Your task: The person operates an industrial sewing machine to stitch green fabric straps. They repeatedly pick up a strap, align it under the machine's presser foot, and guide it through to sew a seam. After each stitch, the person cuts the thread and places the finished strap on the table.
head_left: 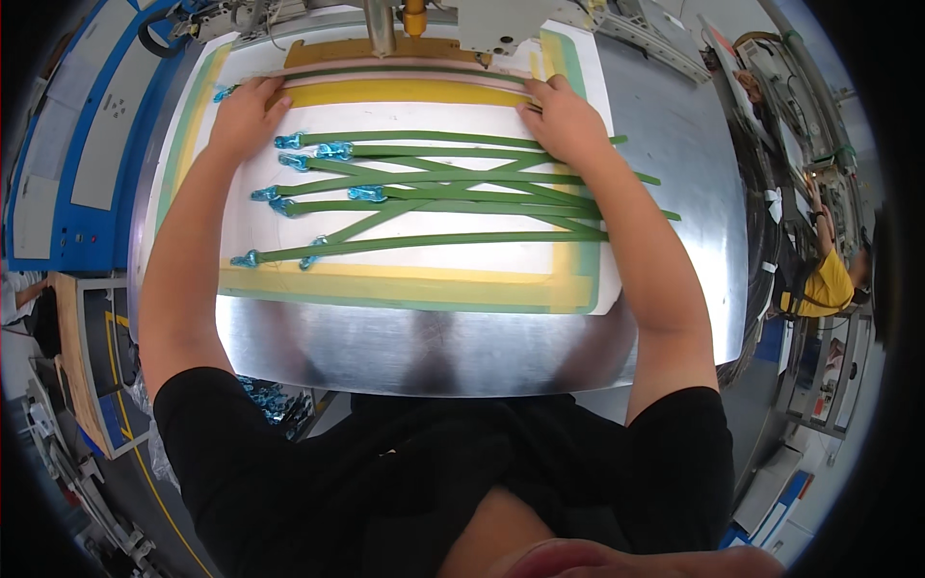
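A long green strap (pixel 414 70) with a blue-wrapped end (pixel 224 93) runs across the far side of the white work sheet, along a pinkish strip and behind a yellow band (pixel 405 92). My left hand (pixel 247 118) grips it near its blue end, fingers bent over it and thumb nearer me. At its other end my right hand (pixel 567 119) holds it with curled fingers; the fingertips are partly hidden. Between my forearms several more green straps (pixel 443 196) lie loosely crossed on the sheet, their blue-wrapped ends to the left.
Just beyond the strap sits a machine with a brass-coloured bar (pixel 376 50) and a metal cylinder (pixel 382 29). Yellow and green tape (pixel 434 289) borders the sheet on a shiny metal table (pixel 434 347). A blue cabinet (pixel 87 135) stands left; a person in yellow (pixel 829 284) is far right.
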Demonstrator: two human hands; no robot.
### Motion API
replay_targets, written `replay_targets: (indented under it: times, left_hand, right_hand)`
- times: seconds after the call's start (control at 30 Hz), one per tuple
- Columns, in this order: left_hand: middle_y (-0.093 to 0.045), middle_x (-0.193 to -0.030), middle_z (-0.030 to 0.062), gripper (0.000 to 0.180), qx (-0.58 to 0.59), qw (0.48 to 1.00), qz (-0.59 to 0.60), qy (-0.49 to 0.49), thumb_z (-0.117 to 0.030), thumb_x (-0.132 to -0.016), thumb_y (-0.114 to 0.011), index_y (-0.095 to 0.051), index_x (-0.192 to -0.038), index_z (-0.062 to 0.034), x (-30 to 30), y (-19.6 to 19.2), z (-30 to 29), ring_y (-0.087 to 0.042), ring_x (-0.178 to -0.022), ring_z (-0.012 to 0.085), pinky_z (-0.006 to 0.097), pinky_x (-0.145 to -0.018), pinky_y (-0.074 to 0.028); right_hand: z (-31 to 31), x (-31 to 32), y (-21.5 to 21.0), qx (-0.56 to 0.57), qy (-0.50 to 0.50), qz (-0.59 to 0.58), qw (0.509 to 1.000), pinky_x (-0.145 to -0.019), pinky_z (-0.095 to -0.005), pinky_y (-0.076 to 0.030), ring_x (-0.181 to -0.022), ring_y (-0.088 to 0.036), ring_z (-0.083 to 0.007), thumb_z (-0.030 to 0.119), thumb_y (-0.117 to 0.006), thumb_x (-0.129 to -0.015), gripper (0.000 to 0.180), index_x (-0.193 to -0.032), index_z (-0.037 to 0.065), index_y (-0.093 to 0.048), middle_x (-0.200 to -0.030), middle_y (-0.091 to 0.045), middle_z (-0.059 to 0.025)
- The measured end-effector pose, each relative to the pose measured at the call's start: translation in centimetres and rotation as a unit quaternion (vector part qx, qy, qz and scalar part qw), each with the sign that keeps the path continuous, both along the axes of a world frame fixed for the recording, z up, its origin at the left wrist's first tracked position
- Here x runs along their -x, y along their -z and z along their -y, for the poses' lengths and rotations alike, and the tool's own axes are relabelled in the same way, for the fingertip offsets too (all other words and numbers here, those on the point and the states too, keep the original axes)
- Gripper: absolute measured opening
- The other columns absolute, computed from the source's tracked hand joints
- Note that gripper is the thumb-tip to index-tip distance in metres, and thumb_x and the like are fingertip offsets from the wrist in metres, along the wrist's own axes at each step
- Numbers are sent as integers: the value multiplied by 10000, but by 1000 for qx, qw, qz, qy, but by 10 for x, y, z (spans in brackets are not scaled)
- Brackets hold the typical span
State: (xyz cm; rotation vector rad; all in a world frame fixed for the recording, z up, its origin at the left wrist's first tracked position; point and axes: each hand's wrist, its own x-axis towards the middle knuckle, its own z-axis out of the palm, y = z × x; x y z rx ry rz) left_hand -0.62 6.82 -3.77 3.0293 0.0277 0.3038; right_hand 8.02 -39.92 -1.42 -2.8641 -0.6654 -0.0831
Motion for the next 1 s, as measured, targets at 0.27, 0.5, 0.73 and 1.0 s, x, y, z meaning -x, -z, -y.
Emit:
replay_targets:
  times: [0.27, 0.5, 0.73, 1.0]
  left_hand:
    - [-605, -1470, 83, 459, -18, 998, 67, -6, -387, -1018, -574, -625, -1415, -162, 7, 20, -1, -528, -1370, 302, 461, -1148, -386]
    - [-603, -1471, 88, 460, -20, 997, 68, -3, -399, -1021, -568, -624, -1413, -165, 8, 18, 1, -521, -1377, 306, 463, -1144, -385]
    - [-601, -1474, 91, 463, -12, 997, 74, -9, -409, -1025, -555, -634, -1405, -156, 9, 18, 6, -517, -1381, 305, 465, -1155, -374]
    - [-599, -1471, 95, 480, 17, 998, 58, 0, -429, -1027, -540, -633, -1410, -155, 3, 17, 1, -519, -1379, 312, 466, -1155, -373]
  right_hand:
    - [14, -31, -18, -124, 19, -117, 985, -977, -420, -539, -1109, -688, -382, 124, -693, -851, 427, -1267, 32, -670, -1249, -692, -238]
    - [-2, -31, 2, -92, -35, -37, 994, -972, -451, -538, -1085, -670, -414, 87, -674, -896, 327, -1208, -5, -699, -1168, -684, -239]
    - [-9, -32, 9, -71, 13, -13, 997, -973, -468, -536, -1090, -664, -421, 113, -679, -950, 273, -1202, 19, -722, -1153, -686, -231]
    - [14, -24, -14, -168, 14, -29, 985, -994, -434, -535, -1150, -673, -386, 190, -742, -928, 376, -1274, 43, -714, -1229, -704, -197]
